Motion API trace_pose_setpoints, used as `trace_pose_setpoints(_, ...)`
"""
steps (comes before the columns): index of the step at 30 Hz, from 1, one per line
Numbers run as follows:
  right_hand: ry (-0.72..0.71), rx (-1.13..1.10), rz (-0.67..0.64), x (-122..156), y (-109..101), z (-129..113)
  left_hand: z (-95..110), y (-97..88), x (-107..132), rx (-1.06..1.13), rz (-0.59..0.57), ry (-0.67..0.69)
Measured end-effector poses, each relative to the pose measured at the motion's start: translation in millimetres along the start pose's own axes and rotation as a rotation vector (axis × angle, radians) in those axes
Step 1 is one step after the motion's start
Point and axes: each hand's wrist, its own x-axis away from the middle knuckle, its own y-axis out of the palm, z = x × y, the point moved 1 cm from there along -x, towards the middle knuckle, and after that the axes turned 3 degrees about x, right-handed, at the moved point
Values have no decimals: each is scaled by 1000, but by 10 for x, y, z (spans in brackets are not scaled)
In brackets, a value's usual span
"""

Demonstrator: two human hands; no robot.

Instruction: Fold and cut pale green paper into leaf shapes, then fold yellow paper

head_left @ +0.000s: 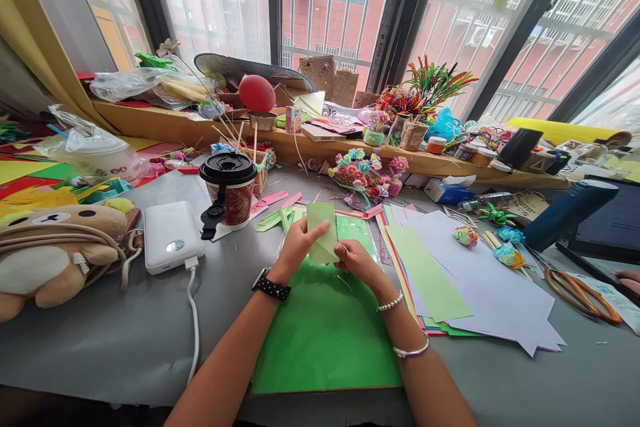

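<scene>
Green mat (325,340): flat on the grey table (120,340), beneath both hands.
Right wrist: beaded bracelet (391,303) and, nearer the body, a bangle (412,351).
Left wrist: watch (270,285) on a dark dotted strap.
Right hand (361,261): fingers curled, thumb and fingertips pinching at the slip's lower right edge; whether a tool is also held cannot be told.
Left hand (303,243): grasping the slip, thumb laid across its face, other fingers mostly hidden behind.
Slip (321,215): light green paper, held up between the hands above the mat.
Left of hands: cable (193,320) plugged into a white power bank (173,233); plush bear (55,247) beside it, cord wrapped around.
Right of hands: white sheets (490,280) in a fanned stack, light green strip (430,273) on top; scissors (583,293) farther right.
Right edge: another person's hand (631,279), partly in view, grip not determinable.
Behind hands: lidded cup (229,190) to the left, flowers (357,173) to the right, then a tissue box (447,191).
Ledge (190,131): red balloon (257,93); coloured pipe cleaners (435,83).
Farthest: barred window (335,13).
</scene>
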Motion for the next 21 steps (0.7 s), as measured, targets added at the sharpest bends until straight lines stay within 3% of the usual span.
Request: trace_pose_setpoints(21, -33, 25, 12, -10, -23, 30, -1, 1, 4, 9, -15, -8)
